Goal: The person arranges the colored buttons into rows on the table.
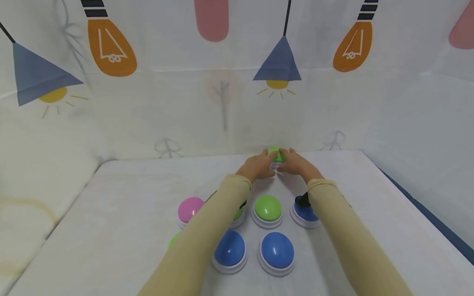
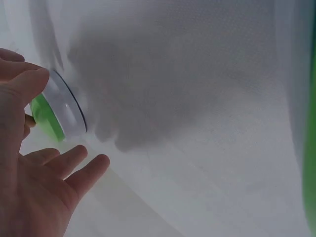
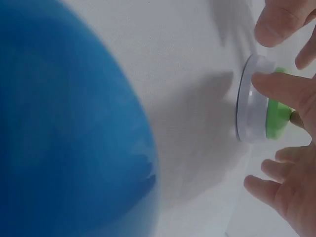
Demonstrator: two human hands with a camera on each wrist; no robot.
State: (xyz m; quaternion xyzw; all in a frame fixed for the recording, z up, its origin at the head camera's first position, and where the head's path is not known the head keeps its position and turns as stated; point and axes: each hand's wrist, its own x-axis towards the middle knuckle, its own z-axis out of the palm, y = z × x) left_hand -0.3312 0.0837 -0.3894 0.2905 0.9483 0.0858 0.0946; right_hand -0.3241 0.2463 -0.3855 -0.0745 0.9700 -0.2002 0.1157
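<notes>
At the far edge of the white table, both hands meet around a push button with a green dome and white base. The left hand is on its left side, with the thumb on the white base and a fingertip by the dome in the left wrist view. The right hand pinches from the other side, its thumb against the base and one fingertip on the dome. The other fingers of both hands spread loosely beside it. Part of the dome is hidden by fingers.
Nearer stand a pink button, a green button and blue buttons. Another blue button lies beneath the right wrist. The left sleeve partly covers two more green ones. A printed white cloth wall rises behind.
</notes>
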